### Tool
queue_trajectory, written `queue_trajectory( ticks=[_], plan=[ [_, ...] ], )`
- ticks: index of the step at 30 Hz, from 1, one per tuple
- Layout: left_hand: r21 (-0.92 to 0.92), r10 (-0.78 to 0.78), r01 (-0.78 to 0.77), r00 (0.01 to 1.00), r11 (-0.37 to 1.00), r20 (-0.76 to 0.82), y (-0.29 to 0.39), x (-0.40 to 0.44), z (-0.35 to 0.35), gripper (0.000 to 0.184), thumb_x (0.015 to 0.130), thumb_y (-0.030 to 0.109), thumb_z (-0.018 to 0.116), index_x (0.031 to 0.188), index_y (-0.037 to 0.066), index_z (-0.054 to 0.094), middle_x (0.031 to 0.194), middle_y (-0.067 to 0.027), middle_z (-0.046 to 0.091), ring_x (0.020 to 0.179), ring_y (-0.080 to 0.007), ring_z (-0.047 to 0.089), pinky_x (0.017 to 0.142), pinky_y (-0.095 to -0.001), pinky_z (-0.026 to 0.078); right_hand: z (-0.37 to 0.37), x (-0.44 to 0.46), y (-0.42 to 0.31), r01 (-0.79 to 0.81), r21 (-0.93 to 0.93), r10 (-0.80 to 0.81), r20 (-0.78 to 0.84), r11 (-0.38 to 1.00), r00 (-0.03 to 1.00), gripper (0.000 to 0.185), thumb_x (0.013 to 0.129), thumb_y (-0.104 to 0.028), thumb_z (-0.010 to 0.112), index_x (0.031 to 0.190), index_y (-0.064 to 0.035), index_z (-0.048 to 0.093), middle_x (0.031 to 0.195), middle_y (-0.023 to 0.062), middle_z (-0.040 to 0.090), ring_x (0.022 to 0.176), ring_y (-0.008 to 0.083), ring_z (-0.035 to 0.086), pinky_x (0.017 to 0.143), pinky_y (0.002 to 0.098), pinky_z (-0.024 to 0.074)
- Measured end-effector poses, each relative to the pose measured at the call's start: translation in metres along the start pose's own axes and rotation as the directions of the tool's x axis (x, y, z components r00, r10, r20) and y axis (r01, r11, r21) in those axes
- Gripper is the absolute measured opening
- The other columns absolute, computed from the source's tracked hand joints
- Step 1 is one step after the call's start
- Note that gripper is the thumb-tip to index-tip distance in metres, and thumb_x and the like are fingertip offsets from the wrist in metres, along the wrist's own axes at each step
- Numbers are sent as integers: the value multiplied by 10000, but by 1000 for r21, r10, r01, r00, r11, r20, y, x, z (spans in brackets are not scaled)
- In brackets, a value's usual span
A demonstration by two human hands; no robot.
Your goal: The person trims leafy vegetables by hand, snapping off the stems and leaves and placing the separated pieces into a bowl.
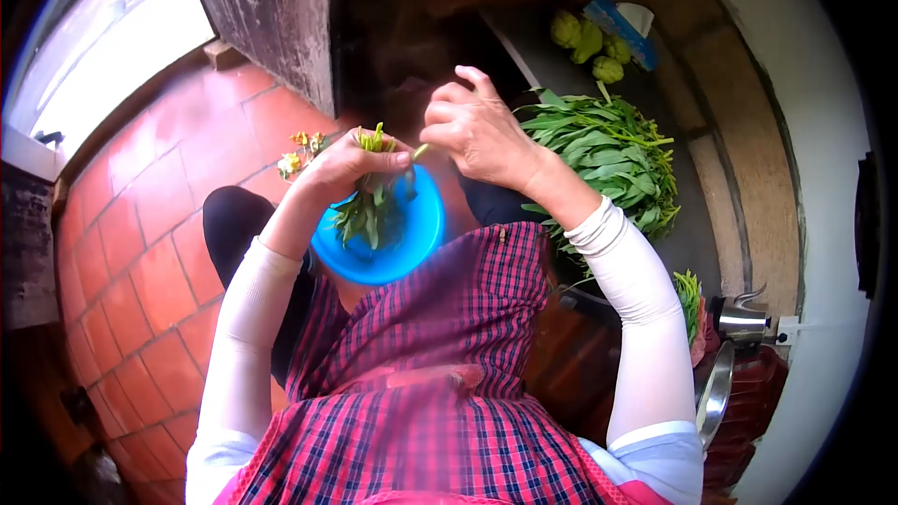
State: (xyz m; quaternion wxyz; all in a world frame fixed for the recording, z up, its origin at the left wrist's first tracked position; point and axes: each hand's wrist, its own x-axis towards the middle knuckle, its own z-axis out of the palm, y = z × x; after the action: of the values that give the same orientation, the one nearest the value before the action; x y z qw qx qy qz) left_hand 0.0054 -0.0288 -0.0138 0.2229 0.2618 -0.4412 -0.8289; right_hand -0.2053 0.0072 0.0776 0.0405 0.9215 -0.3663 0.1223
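Note:
My left hand (351,165) is closed round a bunch of leafy green stems (370,210), cut ends up and leaves hanging down over a blue basin (412,239). To the right of it, my right hand (482,131) is raised with its fingers curled, and a short piece of green stem (421,151) shows between the two hands, close to its lower fingers. Whether the right fingers grip that piece is hard to make out. A large heap of leafy greens (617,154) lies to the right of my right hand.
Several pale green vegetables (608,69) sit by a blue tissue box (619,28) at the upper right. A metal kettle (744,320) and another bunch of greens (688,304) are at the lower right. Flowers (290,164) show left of my left hand, above the tiled floor (164,285).

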Motion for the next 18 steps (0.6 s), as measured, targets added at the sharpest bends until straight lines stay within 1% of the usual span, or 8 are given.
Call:
queue_trajectory(
  ticks=[3, 5, 6, 7, 10, 11, 16, 18],
  plan=[
    [-104, -56, 59, 998, 993, 30, -11, -4, -12, 163, 829, 113, 689, 936, -9, 687, 801, -58, 677, 625, -96, 565, 559, -256, 438, 4, -1, -4, -7, 36, 9, -58, 999, 998, 90, 733, -51, 632, 789, -120, 620, 807, 3, 586, 882, 197, 584, 1020, 462, 324],
    [-159, -87, 89, 996, 983, 23, -17, -2, -15, 161, 842, 104, 671, 941, -21, 688, 801, -73, 676, 604, -102, 548, 539, -245, 423, 13, -6, -5, -26, 52, 28, -49, 998, 998, 104, 722, -29, 632, 778, -115, 614, 800, 3, 589, 863, 201, 586, 1009, 450, 336],
    [-148, -88, 92, 996, 985, 34, -19, 0, -15, 164, 840, 108, 675, 942, -20, 688, 802, -74, 676, 598, -102, 545, 531, -241, 416, 18, -8, -5, -39, 59, 41, -47, 997, 998, 111, 716, -19, 631, 772, -113, 610, 797, 3, 590, 853, 203, 587, 1004, 444, 341],
    [-134, -88, 94, 995, 987, 46, -21, 3, -16, 168, 837, 111, 680, 943, -19, 688, 803, -76, 676, 593, -101, 541, 522, -236, 410, 23, -10, -5, -18, 71, 24, -88, 997, 996, 120, 705, -10, 642, 765, -108, 606, 776, 6, 599, 799, 204, 587, 942, 398, 384],
    [-75, -74, 78, 996, 994, 53, -21, 4, -10, 194, 812, 140, 723, 929, -11, 687, 763, -54, 652, 567, -95, 519, 497, -226, 379, 35, -16, -4, -63, 133, 62, 10, 989, 998, 112, 703, -28, 660, 761, -110, 609, 756, 8, 606, 762, 201, 590, 867, 360, 410],
    [-45, -71, 74, 996, 996, 57, -23, 6, -11, 198, 806, 146, 732, 920, -9, 685, 752, -46, 644, 565, -94, 515, 498, -228, 377, 37, -16, -4, -47, 149, 48, -3, 988, 999, 110, 701, -42, 679, 764, -105, 613, 753, 15, 614, 747, 202, 595, 798, 333, 421],
    [13, -24, 23, 997, 1000, 70, -33, 16, -11, 215, 776, 161, 761, 869, -7, 663, 726, -20, 612, 565, -84, 500, 510, -232, 374, 43, -17, -3, -83, 270, 84, 7, 959, 996, 109, 707, -61, 695, 782, -77, 617, 766, 25, 623, 741, 216, 600, 760, 334, 437],
    [35, -60, 58, 996, 998, 58, -36, 18, -11, 220, 765, 150, 757, 893, -9, 676, 725, -24, 624, 577, -83, 513, 522, -232, 386, 45, -18, -2, -87, 297, 93, -6, 951, 996, 109, 711, -65, 696, 788, -67, 620, 771, 33, 626, 739, 223, 602, 749, 337, 442]
  ],
)
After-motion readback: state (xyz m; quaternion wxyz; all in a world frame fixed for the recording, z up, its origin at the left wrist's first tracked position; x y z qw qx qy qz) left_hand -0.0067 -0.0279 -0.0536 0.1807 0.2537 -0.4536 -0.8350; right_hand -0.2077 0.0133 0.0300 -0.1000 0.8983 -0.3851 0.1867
